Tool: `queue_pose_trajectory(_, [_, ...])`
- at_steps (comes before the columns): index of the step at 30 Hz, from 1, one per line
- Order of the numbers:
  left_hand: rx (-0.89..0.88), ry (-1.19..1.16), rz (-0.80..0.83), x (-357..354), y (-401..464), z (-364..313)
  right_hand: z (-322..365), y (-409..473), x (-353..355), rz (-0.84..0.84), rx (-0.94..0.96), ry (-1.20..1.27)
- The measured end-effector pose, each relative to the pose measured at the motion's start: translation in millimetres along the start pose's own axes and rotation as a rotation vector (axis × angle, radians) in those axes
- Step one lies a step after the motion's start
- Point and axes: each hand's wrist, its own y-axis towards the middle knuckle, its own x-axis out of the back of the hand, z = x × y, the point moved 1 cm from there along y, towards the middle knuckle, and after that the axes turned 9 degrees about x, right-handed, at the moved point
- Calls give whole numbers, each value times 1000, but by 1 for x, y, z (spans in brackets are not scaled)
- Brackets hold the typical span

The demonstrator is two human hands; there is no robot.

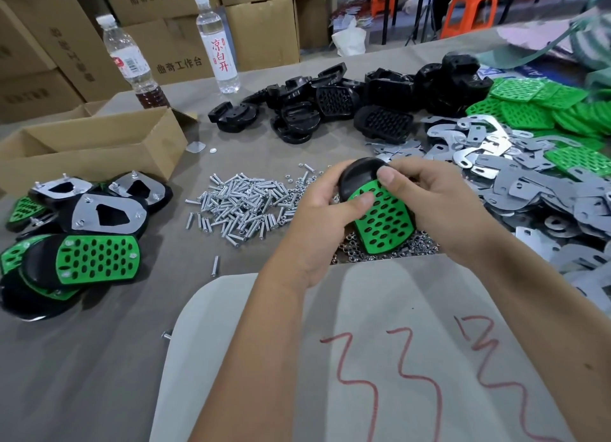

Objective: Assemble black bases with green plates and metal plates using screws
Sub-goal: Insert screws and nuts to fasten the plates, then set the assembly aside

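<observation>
Right now, at the left edge of the frame, the finished pieces (82, 230) lie heaped, with the screws (238, 203) piled just right of them. At centre my left hand (325, 216) grips the black base (358, 177), thumb pressing the green plate (385, 220) onto it, while my right hand (436, 203) pinches its top edge. I'm seating the plate, I'd say; next comes a screw.
</observation>
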Motion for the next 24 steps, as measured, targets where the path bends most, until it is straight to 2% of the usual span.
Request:
queue_pose_trajectory(3, [56,-57,-62,0,1,1,1,0,0,-56,19,-51])
queue_pose_trajectory(9, [93,-103,-340,-6,6,3,0,1,-8,-293,55,-124])
queue_pose_trajectory(11, [116,-151,-370,-5,8,3,0,2,-7,-290,40,-116])
queue_pose_trajectory(13, [148,-214,-416,-4,10,5,0,3,-6,-213,26,-101])
queue_pose_trajectory(15, [176,-277,-494,0,11,5,-2,4,-1,-237,18,-86])
queue_pose_trajectory(17, [198,-365,-577,8,12,4,-4,5,12,-372,8,-198])
queue_pose_trajectory(19, [211,-457,-646,17,12,1,-5,4,23,-438,7,-462])
queue_pose_trajectory(21, [213,-486,-670,24,12,0,-5,3,24,-352,18,-708])
queue_pose_trajectory(24, [193,-456,-671,26,12,-1,-7,1,10,-83,36,-896])
